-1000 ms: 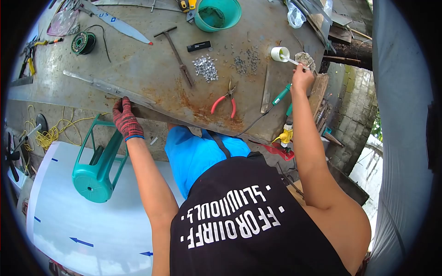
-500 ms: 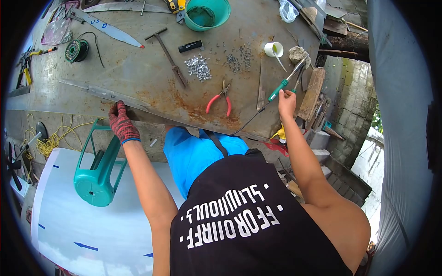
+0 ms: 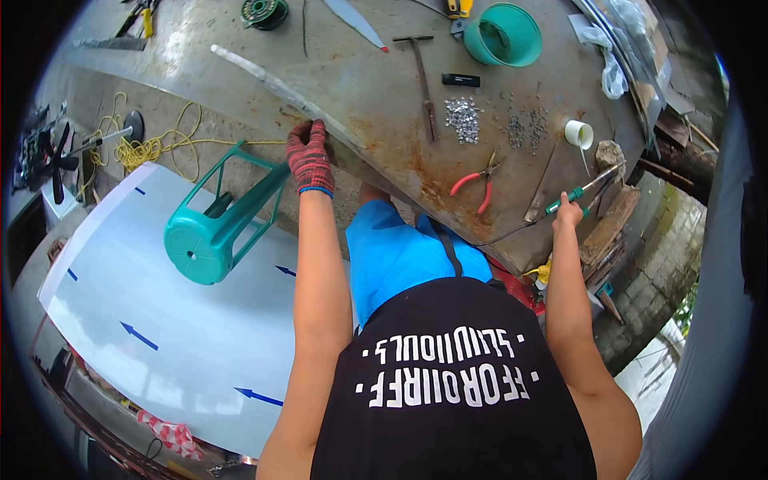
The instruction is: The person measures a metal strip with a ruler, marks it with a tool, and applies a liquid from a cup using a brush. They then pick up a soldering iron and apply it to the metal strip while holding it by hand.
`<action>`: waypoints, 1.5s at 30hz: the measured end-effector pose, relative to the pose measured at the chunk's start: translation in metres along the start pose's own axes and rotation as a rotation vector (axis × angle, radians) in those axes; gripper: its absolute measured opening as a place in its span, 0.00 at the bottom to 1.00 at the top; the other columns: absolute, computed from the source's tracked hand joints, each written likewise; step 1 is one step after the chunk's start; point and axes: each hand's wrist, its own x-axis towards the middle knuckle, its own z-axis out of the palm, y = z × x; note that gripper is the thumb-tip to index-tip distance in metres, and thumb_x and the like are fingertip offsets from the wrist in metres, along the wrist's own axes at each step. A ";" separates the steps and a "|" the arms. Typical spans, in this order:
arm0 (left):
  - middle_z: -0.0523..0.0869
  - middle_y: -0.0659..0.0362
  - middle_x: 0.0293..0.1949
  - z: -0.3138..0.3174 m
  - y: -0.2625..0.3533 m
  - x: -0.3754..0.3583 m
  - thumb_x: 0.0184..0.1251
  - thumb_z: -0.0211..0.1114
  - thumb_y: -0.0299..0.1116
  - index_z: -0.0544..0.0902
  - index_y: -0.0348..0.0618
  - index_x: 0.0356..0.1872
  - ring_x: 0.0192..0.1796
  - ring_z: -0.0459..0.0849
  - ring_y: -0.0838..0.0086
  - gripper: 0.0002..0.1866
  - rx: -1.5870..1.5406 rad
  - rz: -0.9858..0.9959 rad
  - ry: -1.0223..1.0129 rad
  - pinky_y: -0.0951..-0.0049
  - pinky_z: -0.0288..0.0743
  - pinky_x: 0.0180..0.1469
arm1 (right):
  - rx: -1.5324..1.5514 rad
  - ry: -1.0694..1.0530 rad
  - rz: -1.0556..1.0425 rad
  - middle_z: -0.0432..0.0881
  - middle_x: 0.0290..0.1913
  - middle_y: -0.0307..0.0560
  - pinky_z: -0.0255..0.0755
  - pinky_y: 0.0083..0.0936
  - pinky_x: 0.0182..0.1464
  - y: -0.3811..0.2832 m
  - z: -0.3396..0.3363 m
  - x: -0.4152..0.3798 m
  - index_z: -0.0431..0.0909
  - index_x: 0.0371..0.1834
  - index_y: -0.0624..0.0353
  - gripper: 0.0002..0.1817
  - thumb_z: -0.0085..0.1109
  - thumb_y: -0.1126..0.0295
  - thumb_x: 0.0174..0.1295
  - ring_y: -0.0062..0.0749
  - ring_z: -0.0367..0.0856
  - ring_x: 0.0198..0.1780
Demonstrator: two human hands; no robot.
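My left hand (image 3: 310, 158), in a red and black knit glove, is at the table's near edge. Its fingers are closed at the side of a long pale strip (image 3: 268, 80) lying along that edge; the fingertips are partly hidden. My bare right hand (image 3: 568, 214) grips a soldering iron (image 3: 566, 200) by its green handle, with the metal shaft pointing up and right towards a grey lump of stone (image 3: 610, 155). Beside it stands a white cup (image 3: 578, 134) with a thin stick in it. Red-handled pliers (image 3: 478, 184) lie between my hands, jaws up.
Small shiny metal bits (image 3: 462, 120) and darker bits (image 3: 526, 126) lie on the table, near a black bar (image 3: 461, 80) and a rusty T-handled tool (image 3: 422, 88). A green bucket (image 3: 502, 36) stands farther back. A green stool (image 3: 212, 240) tilts at lower left. The iron's cord (image 3: 512, 234) crosses the table edge.
My view has turned, so the table and its objects appear farther right. My left hand stays beside the strip. My right hand still holds the soldering iron, its shaft now tilted more to the right.
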 end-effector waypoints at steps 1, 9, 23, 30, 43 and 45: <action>0.87 0.57 0.44 0.000 -0.001 0.001 0.68 0.74 0.35 0.82 0.36 0.51 0.44 0.83 0.74 0.17 -0.023 -0.021 -0.002 0.71 0.77 0.50 | 0.083 -0.037 0.057 0.83 0.43 0.52 0.75 0.39 0.45 -0.002 0.000 0.000 0.81 0.42 0.73 0.21 0.68 0.59 0.68 0.36 0.83 0.41; 0.88 0.56 0.45 0.000 0.002 -0.001 0.67 0.74 0.33 0.82 0.35 0.51 0.46 0.84 0.72 0.17 -0.047 -0.044 -0.005 0.71 0.77 0.52 | 0.521 0.003 0.039 0.80 0.39 0.44 0.76 0.32 0.45 0.009 -0.017 -0.032 0.73 0.47 0.63 0.10 0.59 0.67 0.75 0.31 0.80 0.39; 0.89 0.52 0.47 0.001 -0.011 0.002 0.66 0.75 0.37 0.84 0.34 0.52 0.48 0.86 0.70 0.20 -0.037 0.043 0.057 0.68 0.79 0.55 | 0.527 -0.587 -0.624 0.78 0.48 0.38 0.70 0.19 0.42 -0.109 -0.063 -0.177 0.72 0.64 0.61 0.15 0.52 0.67 0.80 0.18 0.75 0.39; 0.90 0.50 0.43 -0.001 0.007 -0.006 0.61 0.76 0.37 0.85 0.34 0.48 0.45 0.89 0.65 0.19 -0.001 0.021 0.081 0.66 0.81 0.53 | 0.096 -0.765 -1.049 0.78 0.41 0.39 0.70 0.20 0.44 -0.176 -0.009 -0.251 0.76 0.62 0.67 0.17 0.56 0.69 0.76 0.19 0.74 0.41; 0.90 0.48 0.48 -0.004 0.012 -0.007 0.61 0.77 0.39 0.85 0.35 0.51 0.51 0.88 0.62 0.22 0.058 -0.061 0.046 0.64 0.79 0.59 | -0.143 -0.771 -1.498 0.79 0.42 0.54 0.75 0.36 0.45 -0.202 0.052 -0.283 0.77 0.62 0.63 0.16 0.57 0.71 0.73 0.49 0.80 0.40; 0.90 0.48 0.48 -0.004 0.011 -0.007 0.61 0.77 0.38 0.85 0.35 0.52 0.51 0.88 0.63 0.22 0.032 -0.055 0.038 0.65 0.79 0.59 | -0.169 -0.780 -1.493 0.79 0.42 0.54 0.75 0.36 0.45 -0.203 0.051 -0.286 0.77 0.62 0.62 0.17 0.57 0.71 0.73 0.49 0.80 0.40</action>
